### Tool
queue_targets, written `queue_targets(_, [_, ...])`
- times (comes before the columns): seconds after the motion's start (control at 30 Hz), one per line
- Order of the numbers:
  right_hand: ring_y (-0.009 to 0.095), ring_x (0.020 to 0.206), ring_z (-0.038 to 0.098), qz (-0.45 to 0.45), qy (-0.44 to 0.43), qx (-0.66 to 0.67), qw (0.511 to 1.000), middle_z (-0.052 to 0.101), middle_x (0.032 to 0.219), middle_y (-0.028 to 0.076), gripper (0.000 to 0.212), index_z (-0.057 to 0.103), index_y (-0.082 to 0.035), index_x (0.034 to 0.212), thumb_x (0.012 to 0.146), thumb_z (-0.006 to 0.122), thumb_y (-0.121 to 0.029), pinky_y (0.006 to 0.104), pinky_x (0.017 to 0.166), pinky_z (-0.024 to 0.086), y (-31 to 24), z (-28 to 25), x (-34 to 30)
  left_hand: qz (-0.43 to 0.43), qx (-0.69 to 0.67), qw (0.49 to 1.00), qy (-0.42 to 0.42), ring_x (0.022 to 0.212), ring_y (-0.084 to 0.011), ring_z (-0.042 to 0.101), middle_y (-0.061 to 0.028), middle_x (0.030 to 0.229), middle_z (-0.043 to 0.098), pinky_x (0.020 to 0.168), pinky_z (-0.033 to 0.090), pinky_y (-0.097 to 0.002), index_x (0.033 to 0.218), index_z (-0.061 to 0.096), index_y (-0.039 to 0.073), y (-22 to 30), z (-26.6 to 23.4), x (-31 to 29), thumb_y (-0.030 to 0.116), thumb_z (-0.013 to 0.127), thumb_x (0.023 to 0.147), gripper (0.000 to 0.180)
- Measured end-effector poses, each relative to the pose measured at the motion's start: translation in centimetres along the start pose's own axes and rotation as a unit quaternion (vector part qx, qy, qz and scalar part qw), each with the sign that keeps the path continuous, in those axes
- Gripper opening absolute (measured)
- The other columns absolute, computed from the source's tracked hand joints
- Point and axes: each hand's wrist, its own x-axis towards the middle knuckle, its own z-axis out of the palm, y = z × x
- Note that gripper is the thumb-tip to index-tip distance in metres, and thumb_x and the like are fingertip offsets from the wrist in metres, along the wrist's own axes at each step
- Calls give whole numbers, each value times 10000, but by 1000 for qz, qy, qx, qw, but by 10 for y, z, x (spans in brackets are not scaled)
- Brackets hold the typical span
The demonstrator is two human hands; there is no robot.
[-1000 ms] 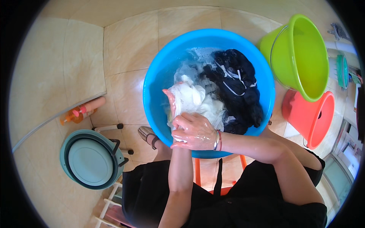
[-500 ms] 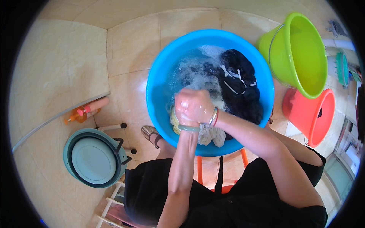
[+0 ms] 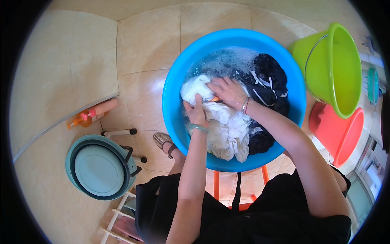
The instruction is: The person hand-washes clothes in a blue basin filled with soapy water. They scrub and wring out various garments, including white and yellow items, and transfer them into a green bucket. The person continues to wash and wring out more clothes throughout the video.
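Observation:
A white garment (image 3: 230, 128) lies bunched in a large blue basin (image 3: 172, 97) of sudsy water. One rounded clump of it bulges up at the left, and a small orange and dark patch shows between my hands. My left hand (image 3: 196, 113) presses on the near side of that clump, thumb and finger spread apart; its other fingers are partly hidden. Across the cloth's top lies my right hand (image 3: 230, 93), fingers stretched flat to the left. Dark clothing with white cords (image 3: 270, 75) soaks along the basin's right side, apart from my fingers.
To the right stand a lime green bucket (image 3: 313, 61) and a coral red bucket (image 3: 339, 132). At left are a folded grey-green basin (image 3: 99, 171) and pump bottles (image 3: 99, 109) by the wall. Orange stool legs (image 3: 216, 185) show below the blue basin.
My hands were clasped together over the basin; now they are apart, lying on the white garment. More of the white cloth shows above the water. The view has shifted slightly.

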Motion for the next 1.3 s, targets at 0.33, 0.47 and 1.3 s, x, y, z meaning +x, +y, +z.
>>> queue_targets(0.33, [329,798,639,123,53,221,966,614,1012,98,217,624,-135,1013,901,579,-316,434,696,520,-8,-16,36,-143,-165,955,-202,1065,-242,603,-96,1195,618,896,502,-395,1304,504,55,2,0,23,367,511,980,449])
queue_targets(0.47, [211,757,603,-60,95,251,961,537,845,42,227,656,-156,830,813,686,-380,328,615,505,-70,-68,-20,-172,-163,939,-248,1152,-222,540,-76,1228,587,999,427,-387,1339,488,66,36,2,-4,537,500,952,610])
queue_targets(1.3, [277,731,675,333,48,214,917,688,782,93,295,690,-86,727,835,583,-339,378,673,536,-13,-93,-73,-167,-104,976,-94,1056,-208,606,-71,1150,646,926,480,-362,1170,588,54,26,27,-125,411,454,1007,415])
